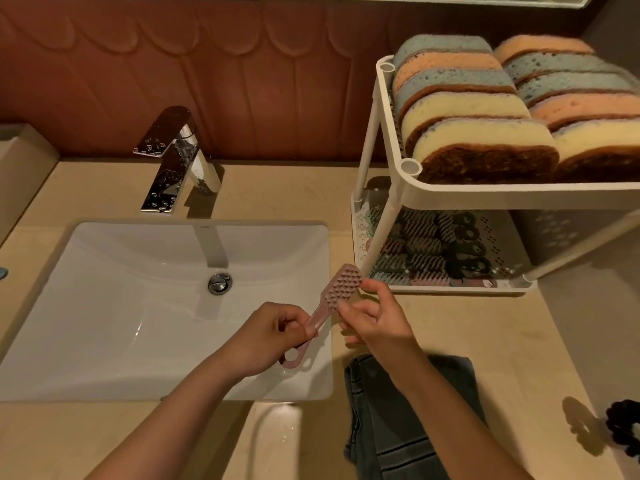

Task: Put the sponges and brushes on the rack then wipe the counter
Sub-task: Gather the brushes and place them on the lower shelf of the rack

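Observation:
A pink brush (337,292) with a looped handle is held over the right edge of the sink, bristle head up and toward the rack. My left hand (273,336) grips its handle. My right hand (375,315) pinches the head between thumb and fingers. The white two-tier rack (394,183) stands at the right. Several sponges (481,133) in blue, orange and yellow fill its top shelf. Several brushes (429,251) lie on its bottom shelf. A dark grey striped cloth (391,434) lies on the beige counter (519,341) below my right forearm.
The white sink (104,306) takes up the left, with a chrome tap (176,161) behind it. A dark object (623,431) sits at the counter's right edge. A brown panelled wall runs along the back.

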### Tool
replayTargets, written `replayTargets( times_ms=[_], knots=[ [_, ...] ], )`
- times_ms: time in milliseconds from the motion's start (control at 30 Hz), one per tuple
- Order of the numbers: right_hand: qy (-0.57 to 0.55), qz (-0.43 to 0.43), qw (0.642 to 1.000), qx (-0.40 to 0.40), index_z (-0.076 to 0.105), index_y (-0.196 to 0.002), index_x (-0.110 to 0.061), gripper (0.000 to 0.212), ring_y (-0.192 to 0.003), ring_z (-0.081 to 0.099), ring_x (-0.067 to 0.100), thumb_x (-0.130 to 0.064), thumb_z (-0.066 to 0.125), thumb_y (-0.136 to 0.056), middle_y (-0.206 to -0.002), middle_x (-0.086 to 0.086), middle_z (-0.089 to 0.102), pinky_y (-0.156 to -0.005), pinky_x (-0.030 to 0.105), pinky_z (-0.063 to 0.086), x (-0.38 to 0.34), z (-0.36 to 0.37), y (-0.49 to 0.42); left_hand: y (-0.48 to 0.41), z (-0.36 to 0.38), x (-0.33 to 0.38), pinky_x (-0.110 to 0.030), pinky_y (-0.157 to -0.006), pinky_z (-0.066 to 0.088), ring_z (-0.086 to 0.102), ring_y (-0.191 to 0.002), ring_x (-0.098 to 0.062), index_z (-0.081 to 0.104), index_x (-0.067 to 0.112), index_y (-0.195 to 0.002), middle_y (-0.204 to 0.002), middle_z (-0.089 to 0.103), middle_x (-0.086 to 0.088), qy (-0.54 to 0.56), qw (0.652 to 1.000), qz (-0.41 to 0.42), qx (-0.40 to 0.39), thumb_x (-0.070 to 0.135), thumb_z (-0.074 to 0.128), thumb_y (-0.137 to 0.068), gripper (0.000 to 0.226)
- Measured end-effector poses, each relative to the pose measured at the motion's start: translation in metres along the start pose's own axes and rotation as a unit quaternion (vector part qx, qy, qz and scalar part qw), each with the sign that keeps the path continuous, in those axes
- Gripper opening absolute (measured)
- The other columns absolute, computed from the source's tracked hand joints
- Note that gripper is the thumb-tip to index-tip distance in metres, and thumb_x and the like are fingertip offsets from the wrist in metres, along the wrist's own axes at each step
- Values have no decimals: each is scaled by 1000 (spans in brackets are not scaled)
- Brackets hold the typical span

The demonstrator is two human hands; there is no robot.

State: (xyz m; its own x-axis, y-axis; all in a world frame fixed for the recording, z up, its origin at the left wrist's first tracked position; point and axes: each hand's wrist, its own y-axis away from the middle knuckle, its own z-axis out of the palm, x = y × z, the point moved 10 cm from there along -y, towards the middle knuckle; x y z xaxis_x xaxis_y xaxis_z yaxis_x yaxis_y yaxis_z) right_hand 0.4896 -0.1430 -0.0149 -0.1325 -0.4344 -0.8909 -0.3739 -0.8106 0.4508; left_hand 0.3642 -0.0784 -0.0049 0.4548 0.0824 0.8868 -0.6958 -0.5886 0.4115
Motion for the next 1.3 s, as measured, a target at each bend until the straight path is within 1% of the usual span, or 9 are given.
replayTargets(
  times_ms=[167, 333, 433, 533, 633, 733, 933, 1133, 1300],
  knots=[
    [-91, -30, 995, 40, 34, -129, -27, 55, -84, 63, 12, -12, 64, -85, -100, 5, 65, -63, 24, 51, -5, 1, 2, -8, 19, 10, -28, -59, 40, 46, -55, -11, 62, 12, -66, -60, 54, -2, -74, 997, 24, -27, 18, 61, -89, 23],
    [-135, -49, 985, 93, 34, -134, -23, 54, -87, 64, 18, -8, 58, -88, -103, 8, 66, -60, 23, 54, -14, -29, 2, -22, 32, 30, -24, -62, 41, 48, -58, -5, 64, 24, -67, -59, 57, 13, -135, 989, 44, -32, 12, 57, -89, 26],
    [-138, -45, 981, 130, 27, -144, -19, 63, -92, 64, 16, -10, 56, -90, -115, 9, 63, -69, 25, 55, -16, -57, 0, -35, 33, 46, -28, -77, 47, 58, -81, -11, 65, 16, -100, -93, 65, 3, -165, 985, 58, -5, 19, 54, -91, 14],
    [-150, -37, 973, 169, 21, -148, -20, 66, -100, 60, 10, -11, 55, -91, -134, 8, 52, -80, 24, 52, -18, -89, -3, -48, 28, 69, -27, -91, 41, 51, -115, -18, 40, 19, -135, -129, 51, -5, -200, 976, 65, 58, 31, 55, -91, 48],
    [-133, -36, 968, 209, 33, -142, -18, 56, -105, 60, 13, -13, 56, -91, -126, 6, 57, -91, 32, 50, -19, -123, -9, -60, 27, 100, -34, -102, 39, 41, -130, -18, 27, 25, -143, -144, 42, -1, -126, 982, 112, 85, 31, 54, -91, 58],
    [-99, -31, 962, 252, 43, -129, -17, 40, -109, 59, 19, -13, 55, -91, -121, 7, 59, -101, 42, 45, -20, -155, -14, -70, 29, 118, -26, -89, 46, 52, -113, -11, 40, 25, -135, -128, 56, 3, -53, 982, 151, 97, 27, 55, -92, 46],
    [-96, -50, 937, 332, 34, -140, -20, 63, -124, 50, 21, -10, 64, -85, -136, 3, 50, -103, 44, 44, -24, -211, -34, -68, 24, 121, -29, -61, 42, 62, -76, -21, 59, 14, -105, -88, 68, -4, -234, 926, 193, 225, 31, 49, -95, 23],
    [5, -64, 937, 343, 52, -129, -14, 45, -119, 50, 20, -14, 64, -86, -131, 4, 55, -100, 32, 42, -34, -236, -66, -72, 25, 121, -29, -57, 31, 60, -72, -28, 58, 12, -103, -83, 68, -8, -273, 908, 221, 228, 34, 46, -95, 26],
    [131, -38, 938, 317, 50, -132, -16, 52, -129, 43, 31, -19, 67, -84, -138, 10, 51, -110, 47, 34, -35, -252, -95, -75, 26, 119, -29, -58, 31, 61, -74, -29, 58, 11, -100, -85, 68, -9, -281, 908, 216, 223, 36, 46, -95, 28]
  ],
)
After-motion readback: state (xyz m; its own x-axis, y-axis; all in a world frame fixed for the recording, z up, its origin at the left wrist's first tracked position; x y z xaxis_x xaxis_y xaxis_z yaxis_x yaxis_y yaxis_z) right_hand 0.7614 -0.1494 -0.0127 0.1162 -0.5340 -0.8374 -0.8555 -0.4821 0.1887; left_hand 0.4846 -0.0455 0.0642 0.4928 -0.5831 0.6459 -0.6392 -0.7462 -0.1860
